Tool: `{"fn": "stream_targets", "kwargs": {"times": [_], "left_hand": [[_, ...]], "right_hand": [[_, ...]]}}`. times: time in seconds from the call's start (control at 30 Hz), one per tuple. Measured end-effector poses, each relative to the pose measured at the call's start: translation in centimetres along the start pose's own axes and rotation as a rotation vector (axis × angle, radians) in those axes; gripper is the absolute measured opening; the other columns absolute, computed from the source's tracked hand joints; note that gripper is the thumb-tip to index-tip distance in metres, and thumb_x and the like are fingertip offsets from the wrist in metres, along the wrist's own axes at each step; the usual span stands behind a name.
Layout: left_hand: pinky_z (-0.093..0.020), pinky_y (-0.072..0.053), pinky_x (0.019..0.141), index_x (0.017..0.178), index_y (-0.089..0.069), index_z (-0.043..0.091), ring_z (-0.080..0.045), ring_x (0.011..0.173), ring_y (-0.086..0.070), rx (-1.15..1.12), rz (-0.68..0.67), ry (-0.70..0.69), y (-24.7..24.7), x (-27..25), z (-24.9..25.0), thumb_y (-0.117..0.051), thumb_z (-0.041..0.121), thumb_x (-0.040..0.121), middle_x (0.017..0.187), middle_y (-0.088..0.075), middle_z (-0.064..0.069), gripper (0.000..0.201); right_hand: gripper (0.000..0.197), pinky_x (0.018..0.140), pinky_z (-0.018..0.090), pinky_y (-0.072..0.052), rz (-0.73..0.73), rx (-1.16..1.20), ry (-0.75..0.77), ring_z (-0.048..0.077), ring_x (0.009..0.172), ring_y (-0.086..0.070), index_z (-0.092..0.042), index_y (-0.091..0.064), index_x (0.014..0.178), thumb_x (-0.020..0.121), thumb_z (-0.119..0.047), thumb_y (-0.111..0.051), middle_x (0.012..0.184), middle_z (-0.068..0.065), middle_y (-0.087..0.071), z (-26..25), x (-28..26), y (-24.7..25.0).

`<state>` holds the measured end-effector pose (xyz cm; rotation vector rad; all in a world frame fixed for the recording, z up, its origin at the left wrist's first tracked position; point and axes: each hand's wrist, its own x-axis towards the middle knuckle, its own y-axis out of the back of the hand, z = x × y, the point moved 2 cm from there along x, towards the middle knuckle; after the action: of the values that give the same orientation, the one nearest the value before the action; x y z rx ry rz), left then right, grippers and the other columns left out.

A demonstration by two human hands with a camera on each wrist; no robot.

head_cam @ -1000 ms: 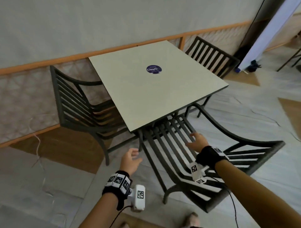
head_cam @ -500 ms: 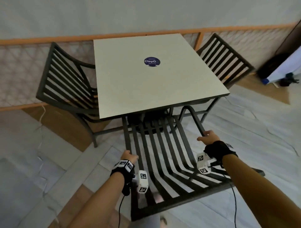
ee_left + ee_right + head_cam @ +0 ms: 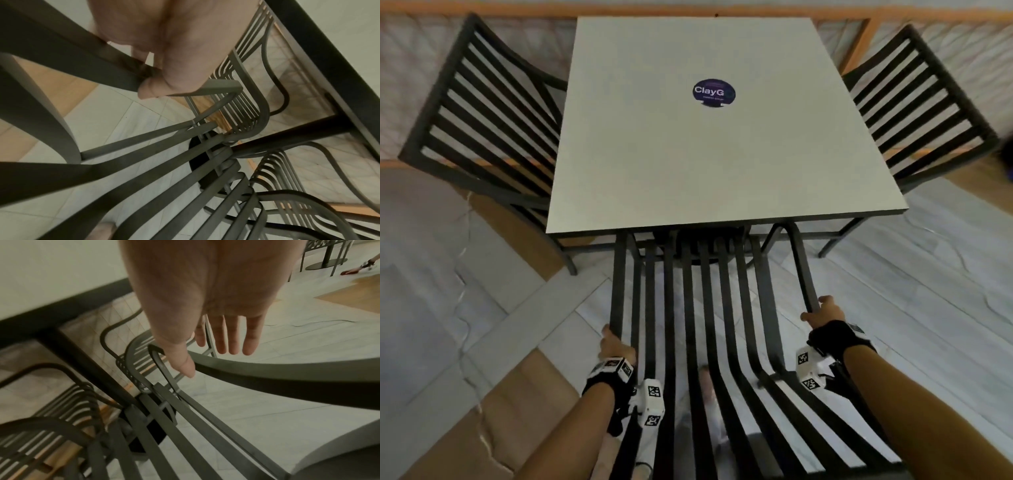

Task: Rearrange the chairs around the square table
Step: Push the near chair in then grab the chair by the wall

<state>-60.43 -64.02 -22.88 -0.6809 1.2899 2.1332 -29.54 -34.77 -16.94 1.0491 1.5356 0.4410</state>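
Note:
The square pale table [image 3: 705, 164] stands in the middle of the head view. A dark slatted metal chair [image 3: 764, 291] is right in front of me, its seat front tucked under the table's near edge. My left hand [image 3: 616, 346] grips the chair's left armrest [image 3: 72, 53], fingers curled round the bar [image 3: 164, 48]. My right hand [image 3: 825, 311] lies over the right armrest [image 3: 267, 374]; the wrist view shows its fingers [image 3: 232, 335] straight past the rail and the thumb against it. Two matching chairs sit at the table's left [image 3: 482, 113] and right [image 3: 921, 109] sides.
A wood-railed mesh partition [image 3: 859, 41] runs behind the table. A round dark sticker [image 3: 714, 92] marks the tabletop. My foot [image 3: 707, 383] shows through the seat slats. Another table base [image 3: 327, 256] and someone's hand on the floor [image 3: 353, 270] lie far right.
My view swung round to face the table square on. Both hands went from reaching to the armrests of the near chair, which now stands straight at the table edge.

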Motion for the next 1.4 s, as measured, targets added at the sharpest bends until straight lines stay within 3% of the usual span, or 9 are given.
{"fn": "stream_targets", "kwargs": {"times": [0.2, 0.27, 0.4, 0.57, 0.77, 0.9, 1.13, 1.3, 1.4], "left_hand": [[-0.045, -0.046, 0.095, 0.148, -0.022, 0.022, -0.043, 0.11, -0.056, -0.018, 0.008, -0.023, 0.2, 0.4, 0.0, -0.035, -0.009, 0.086, 0.128, -0.056, -0.027, 0.07], [-0.044, -0.047, 0.096, 0.149, -0.016, 0.027, -0.043, 0.11, -0.056, 0.01, 0.002, -0.023, 0.2, 1.5, -0.2, -0.036, -0.008, 0.086, 0.13, -0.055, -0.025, 0.075], [-0.045, -0.045, 0.099, 0.15, -0.011, 0.03, -0.043, 0.117, -0.053, 0.035, 0.023, -0.008, -0.4, 1.4, -0.5, -0.035, -0.006, 0.088, 0.138, -0.048, -0.024, 0.076], [-0.049, -0.042, 0.106, 0.15, -0.01, 0.029, -0.042, 0.122, -0.05, 0.023, 0.013, -0.02, -2.1, 0.4, -0.2, -0.038, -0.004, 0.091, 0.143, -0.043, -0.022, 0.074], [-0.051, -0.04, 0.108, 0.15, -0.013, 0.027, -0.044, 0.123, -0.049, 0.009, -0.022, -0.031, -2.2, -0.3, 0.0, -0.045, -0.001, 0.091, 0.141, -0.044, -0.025, 0.073], [-0.049, -0.043, 0.103, 0.15, -0.014, 0.026, -0.045, 0.119, -0.052, 0.044, -0.015, -0.029, -1.6, -0.6, -0.5, -0.043, -0.004, 0.09, 0.137, -0.048, -0.026, 0.074], [-0.05, -0.046, 0.1, 0.15, -0.014, 0.024, -0.045, 0.118, -0.052, 0.066, 0.042, 0.01, -2.3, -1.8, -0.7, -0.041, -0.009, 0.087, 0.136, -0.047, -0.026, 0.076], [-0.058, -0.039, 0.103, 0.148, -0.011, 0.022, -0.046, 0.122, -0.044, 0.16, 0.009, 0.09, -2.1, -3.4, 0.0, -0.049, -0.001, 0.083, 0.14, -0.042, -0.024, 0.079], [-0.061, -0.032, 0.107, 0.148, -0.012, 0.022, -0.044, 0.128, -0.035, 0.228, -0.014, 0.077, -1.8, -5.7, 1.2, -0.058, 0.014, 0.083, 0.146, -0.034, -0.019, 0.08]], "right_hand": [[0.063, 0.087, 0.048, -0.048, -0.025, -0.028, -0.006, 0.045, 0.108, -0.057, -0.002, -0.035, 0.131, 0.079, -0.008, -0.07, 0.122, 0.03, -0.056, 2.0, 2.9, -2.3], [0.057, 0.083, 0.049, -0.048, -0.043, -0.051, 0.023, 0.046, 0.104, -0.058, -0.003, -0.033, 0.131, 0.084, -0.009, -0.065, 0.119, 0.031, -0.058, 1.9, 4.6, -3.1], [0.041, 0.066, 0.042, -0.04, -0.021, -0.062, 0.041, 0.039, 0.078, -0.053, -0.005, -0.036, 0.128, 0.089, -0.002, -0.05, 0.096, 0.028, -0.057, 2.5, 5.9, -3.7], [0.04, 0.065, 0.039, -0.036, 0.022, -0.045, 0.055, 0.034, 0.074, -0.047, -0.005, -0.035, 0.127, 0.089, 0.003, -0.045, 0.1, 0.033, -0.058, 3.8, 6.4, -3.2], [0.043, 0.055, 0.032, -0.035, 0.007, -0.04, 0.027, 0.029, 0.062, -0.047, -0.01, -0.032, 0.131, 0.091, 0.001, -0.043, 0.087, 0.022, -0.05, 4.3, 6.3, -2.5], [0.042, 0.067, 0.039, -0.04, -0.014, -0.041, 0.007, 0.033, 0.074, -0.049, -0.01, -0.033, 0.13, 0.091, 0.001, -0.045, 0.087, 0.02, -0.049, 5.0, 5.7, -3.1], [0.044, 0.067, 0.038, -0.04, -0.019, -0.019, 0.011, 0.034, 0.076, -0.051, -0.011, -0.034, 0.132, 0.09, 0.0, -0.047, 0.09, 0.023, -0.054, 6.0, 5.3, -2.9], [0.051, 0.069, 0.036, -0.045, -0.039, -0.06, 0.085, 0.035, 0.081, -0.056, -0.012, -0.036, 0.138, 0.09, -0.01, -0.054, 0.112, 0.028, -0.062, 5.6, 4.6, -1.0], [0.051, 0.08, 0.038, -0.048, -0.023, -0.054, 0.175, 0.039, 0.104, -0.059, -0.011, -0.039, 0.137, 0.091, -0.022, -0.058, 0.126, 0.024, -0.056, 5.1, 3.5, 1.1]]}}
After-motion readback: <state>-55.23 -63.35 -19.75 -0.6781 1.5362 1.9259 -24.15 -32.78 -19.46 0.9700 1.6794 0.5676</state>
